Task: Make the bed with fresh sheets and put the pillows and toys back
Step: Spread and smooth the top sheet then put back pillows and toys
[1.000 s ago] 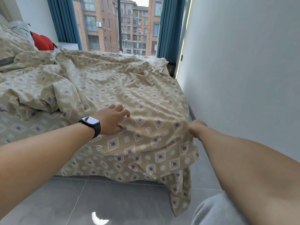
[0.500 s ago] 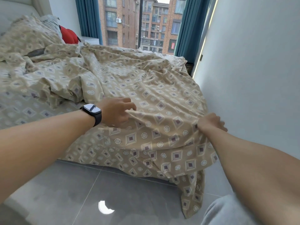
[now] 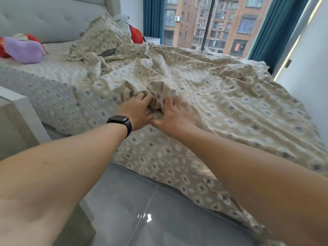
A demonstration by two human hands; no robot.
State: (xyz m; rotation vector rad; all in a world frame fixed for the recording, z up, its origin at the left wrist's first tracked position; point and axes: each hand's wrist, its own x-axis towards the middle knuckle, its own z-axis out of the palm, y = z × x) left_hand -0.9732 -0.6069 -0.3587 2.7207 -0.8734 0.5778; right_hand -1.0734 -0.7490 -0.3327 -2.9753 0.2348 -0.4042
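You had your left hand point(image 3: 137, 110) and right hand point(image 3: 174, 115) side by side, fingers curled into one bunched fold of the patterned duvet cover point(image 3: 213, 96) near the bed's point(image 3: 53, 89) edge.

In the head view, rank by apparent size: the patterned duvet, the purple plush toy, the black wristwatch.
1. patterned duvet, spread over most of the bed.
2. purple plush toy, at the headboard end.
3. black wristwatch on the left wrist; smallest, despite being nearest the camera.

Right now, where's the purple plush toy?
Head view, far left: the purple plush toy lies on the bed by the headboard, against a red toy.
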